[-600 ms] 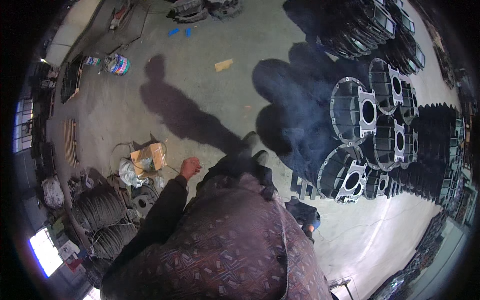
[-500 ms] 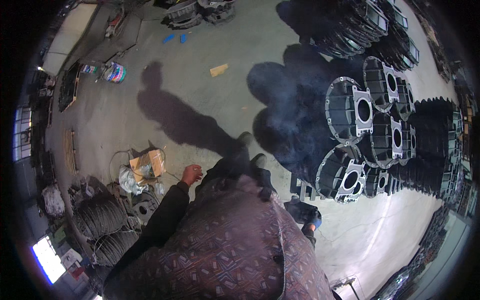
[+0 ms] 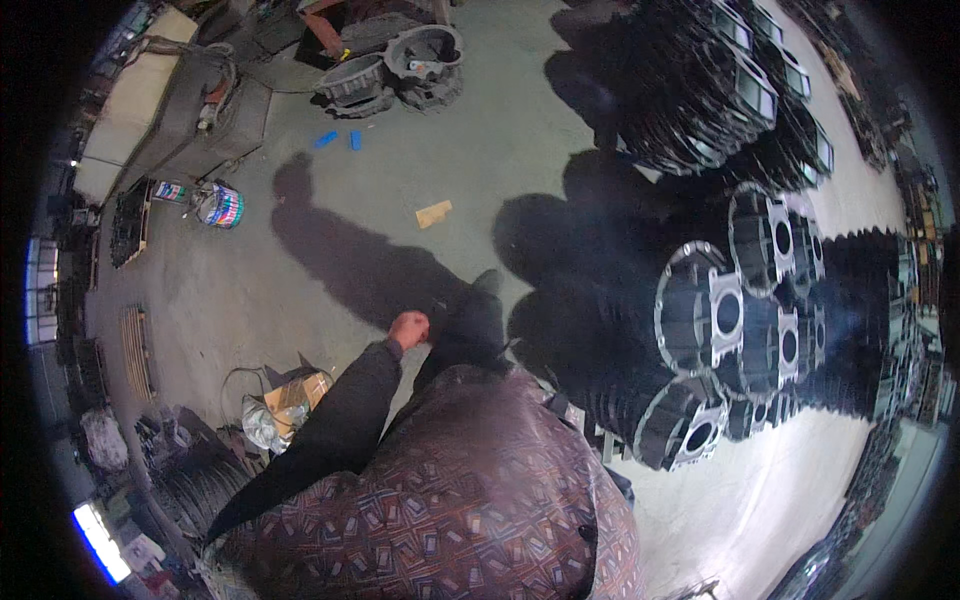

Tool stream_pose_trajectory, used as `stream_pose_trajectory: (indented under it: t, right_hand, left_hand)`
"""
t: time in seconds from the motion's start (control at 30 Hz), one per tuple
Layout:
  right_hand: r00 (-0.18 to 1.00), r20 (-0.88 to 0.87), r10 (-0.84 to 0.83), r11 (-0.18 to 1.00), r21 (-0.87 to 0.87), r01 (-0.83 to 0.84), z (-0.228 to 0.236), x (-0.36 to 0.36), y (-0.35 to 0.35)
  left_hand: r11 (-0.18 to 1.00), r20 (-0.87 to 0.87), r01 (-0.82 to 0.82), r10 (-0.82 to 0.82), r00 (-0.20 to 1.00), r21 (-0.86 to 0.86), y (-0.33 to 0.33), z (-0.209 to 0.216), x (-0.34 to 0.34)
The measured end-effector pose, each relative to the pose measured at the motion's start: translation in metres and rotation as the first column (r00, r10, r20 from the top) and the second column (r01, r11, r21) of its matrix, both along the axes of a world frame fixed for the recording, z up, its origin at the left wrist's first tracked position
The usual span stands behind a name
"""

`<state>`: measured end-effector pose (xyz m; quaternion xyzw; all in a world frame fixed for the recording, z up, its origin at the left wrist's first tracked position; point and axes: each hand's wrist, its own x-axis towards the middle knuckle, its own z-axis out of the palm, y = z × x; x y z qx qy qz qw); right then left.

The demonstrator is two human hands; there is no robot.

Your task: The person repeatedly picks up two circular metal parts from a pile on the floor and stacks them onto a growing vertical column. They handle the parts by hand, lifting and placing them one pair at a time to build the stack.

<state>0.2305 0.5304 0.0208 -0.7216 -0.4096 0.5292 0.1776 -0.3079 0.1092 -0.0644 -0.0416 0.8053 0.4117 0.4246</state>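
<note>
My left hand (image 3: 410, 328), bare and in a dark sleeve (image 3: 350, 420), hangs in front of my body on the left. Its fingers are curled in, and nothing shows in them. My legs and the long shadow on the floor lie just beyond it. A patterned brown apron (image 3: 450, 490) covers my front. My right hand is out of sight; a dark edge beside the apron on the right is too hidden to name. To my right stand stacked ribbed metal housings (image 3: 690, 310) with round flanges and pale machined faces.
Taller housing stacks (image 3: 700, 90) rise at the far right. Ahead are two round grey castings (image 3: 425, 55), blue pieces (image 3: 355, 140) and a flat tan piece (image 3: 433, 214). On the left are a colourful bucket (image 3: 220, 205), an opened cardboard box (image 3: 300, 393) and a wooden pallet (image 3: 135, 350).
The view has shifted forward; floor objects sit lower and the far castings show more. My left hand has swung inward and forward. My right hand, seen earlier with something dark, has left view.
</note>
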Motion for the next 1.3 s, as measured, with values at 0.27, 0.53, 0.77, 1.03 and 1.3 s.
stream_pose_trajectory:
  t: [0.27, 0.53, 0.77, 1.03, 1.3]
  right_hand:
    - [0.997, -0.007, -0.077, 0.993, 0.084, 0.077, 0.062, -0.112, -0.002]
    - [0.982, -0.19, 0.014, 0.908, 0.413, 0.067, 0.171, -0.249, 0.032]
    - [0.796, -0.601, -0.072, 0.889, 0.324, 0.325, 0.267, -0.289, 0.01]
    - [0.993, -0.058, 0.103, 0.657, 0.753, -0.024, 0.268, -0.231, -0.007]
    - [0.657, -0.753, 0.013, 0.82, 0.385, 0.424, 0.255, -0.164, -0.015]
  left_hand:
    - [0.974, -0.071, 0.065, -0.051, 0.996, 0.216, 0.138, 0.051, -0.218]
    - [0.796, -0.104, 0.411, -0.409, 0.906, 0.444, 0.307, 0.162, -0.211]
    - [0.478, -0.313, 0.55, -0.488, 0.814, 0.685, 0.376, 0.306, -0.086]
    - [0.378, 0.296, 0.079, -0.824, 0.483, 0.922, 0.4, 0.36, 0.001]
    - [0.014, 0.003, 0.259, -0.999, 0.043, 0.966, 0.419, 0.403, 0.137]
